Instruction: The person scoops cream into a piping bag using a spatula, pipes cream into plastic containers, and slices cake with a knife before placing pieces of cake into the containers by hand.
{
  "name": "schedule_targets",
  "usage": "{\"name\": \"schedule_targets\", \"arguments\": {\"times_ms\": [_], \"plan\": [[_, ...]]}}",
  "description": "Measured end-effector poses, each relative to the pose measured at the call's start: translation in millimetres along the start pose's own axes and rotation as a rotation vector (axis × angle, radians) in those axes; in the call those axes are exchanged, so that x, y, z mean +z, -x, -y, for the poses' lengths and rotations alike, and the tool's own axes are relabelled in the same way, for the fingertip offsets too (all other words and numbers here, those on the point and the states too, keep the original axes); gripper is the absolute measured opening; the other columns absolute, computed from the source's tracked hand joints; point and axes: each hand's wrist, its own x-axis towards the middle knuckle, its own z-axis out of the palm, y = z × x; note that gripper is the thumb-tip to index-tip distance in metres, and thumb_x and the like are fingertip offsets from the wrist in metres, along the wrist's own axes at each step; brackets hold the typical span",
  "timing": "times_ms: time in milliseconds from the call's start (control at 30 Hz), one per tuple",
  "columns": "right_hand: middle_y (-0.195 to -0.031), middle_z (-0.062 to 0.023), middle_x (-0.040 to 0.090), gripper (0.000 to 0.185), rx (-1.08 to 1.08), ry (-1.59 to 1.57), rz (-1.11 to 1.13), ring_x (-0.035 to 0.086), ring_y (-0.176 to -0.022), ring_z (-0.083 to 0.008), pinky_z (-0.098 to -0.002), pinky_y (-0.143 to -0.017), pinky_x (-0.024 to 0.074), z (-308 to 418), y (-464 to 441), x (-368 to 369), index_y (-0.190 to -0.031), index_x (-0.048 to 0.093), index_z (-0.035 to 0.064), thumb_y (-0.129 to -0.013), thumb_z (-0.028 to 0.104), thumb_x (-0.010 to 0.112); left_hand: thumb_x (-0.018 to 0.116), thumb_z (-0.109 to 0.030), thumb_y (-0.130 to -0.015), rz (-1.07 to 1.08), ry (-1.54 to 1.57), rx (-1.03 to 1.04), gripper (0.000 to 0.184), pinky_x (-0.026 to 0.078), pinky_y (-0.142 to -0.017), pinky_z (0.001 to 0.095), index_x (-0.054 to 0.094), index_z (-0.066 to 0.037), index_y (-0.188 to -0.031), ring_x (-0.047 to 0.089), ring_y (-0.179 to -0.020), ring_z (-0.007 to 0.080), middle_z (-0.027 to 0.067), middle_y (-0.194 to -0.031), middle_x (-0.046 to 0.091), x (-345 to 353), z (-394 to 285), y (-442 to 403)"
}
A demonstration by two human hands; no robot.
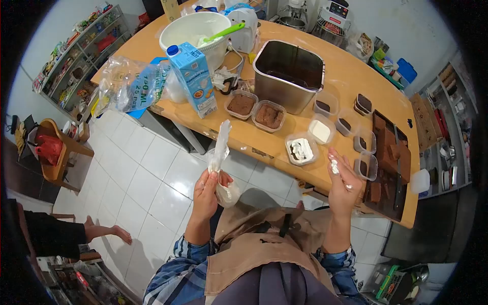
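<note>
My left hand (206, 195) is closed around a piping bag (229, 195) filled with white cream, its twisted clear end sticking up above the fist. White cream smears the fingers of my right hand (344, 183), which are stretched out by the table's front edge with nothing in them. Just left of that hand is a small clear tub (301, 150) with loosely piped white cream on top. Behind it, a second tub (321, 130) has a smooth white layer. Farther left, two tubs hold brown cake, one cake tub (269, 116) nearer the front than the other cake tub (241, 104).
On the wooden table (284, 31) are a metal bin (288, 76), a blue carton (193, 79), a white bowl (190, 28) with a green spatula (223, 32), and plastic bags (132, 84). Dark cake pieces lie on a tray (389, 162) at right. Another person's leg (104, 231) shows lower left.
</note>
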Motion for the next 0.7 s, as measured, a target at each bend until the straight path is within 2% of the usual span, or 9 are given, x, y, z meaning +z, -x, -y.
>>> {"name": "schedule_targets", "arguments": {"times_ms": [200, 400, 500, 633, 700], "plan": [[-0.111, -0.0132, 0.063, 0.021, 0.021, -0.015, 0.059, 0.052, -0.116, -0.0269, -0.0489, -0.105, 0.0177, -2, 1, 2, -0.096, 0.066, -0.0009, -0.080, 0.002, 0.052, 0.035, -0.022, -0.097, -0.011, -0.042, 0.018, 0.027, 0.043, -0.079, 0.0336, 0.047, 0.000, -0.086, 0.048, -0.074, 0.0160, 0.0077, -0.074, 0.049, -5, -1, 0], [-0.109, -0.0128, 0.063, 0.024, 0.008, -0.006, 0.132, 0.051, -0.116, -0.0291, -0.0502, -0.105, 0.0162, -8, 1, 3, -0.089, 0.066, -0.0025, -0.079, -0.001, 0.044, 0.035, -0.023, -0.097, -0.007, -0.033, -0.007, 0.028, 0.043, -0.078, 0.0336, 0.047, 0.000, -0.086, 0.048, -0.074, 0.0160, 0.0074, -0.074, 0.048, -6, 1, 1], [-0.110, -0.0130, 0.063, 0.029, 0.053, -0.023, 0.176, 0.050, -0.118, -0.0302, -0.0463, -0.106, 0.0197, -16, 2, 4, -0.091, 0.065, -0.0041, -0.075, -0.005, 0.041, 0.035, -0.023, -0.097, 0.024, -0.006, -0.008, 0.028, 0.042, -0.078, 0.0335, 0.048, 0.000, -0.088, 0.048, -0.074, 0.0162, 0.0071, -0.073, 0.048, -3, 5, 1], [-0.122, -0.0152, 0.055, 0.044, 0.109, -0.130, 0.221, 0.042, -0.124, -0.0298, -0.0383, -0.106, 0.0227, -19, 2, 11, -0.108, 0.059, -0.0050, -0.070, -0.008, 0.038, 0.036, -0.023, -0.097, 0.059, 0.087, -0.042, 0.028, 0.041, -0.079, 0.0338, 0.048, 0.001, -0.090, 0.049, -0.077, 0.0174, 0.0073, -0.074, 0.049, 6, 10, 1], [-0.132, -0.0164, 0.047, 0.054, 0.107, -0.114, 0.260, 0.036, -0.129, -0.0289, -0.0349, -0.106, 0.0235, -18, 2, 11, -0.118, 0.053, -0.0054, -0.067, -0.009, 0.037, 0.043, -0.020, -0.094, 0.073, 0.160, -0.043, 0.022, 0.042, -0.075, 0.0308, 0.050, 0.000, -0.090, 0.050, -0.076, 0.0148, 0.0056, -0.075, 0.050, 13, 12, 1]]}}
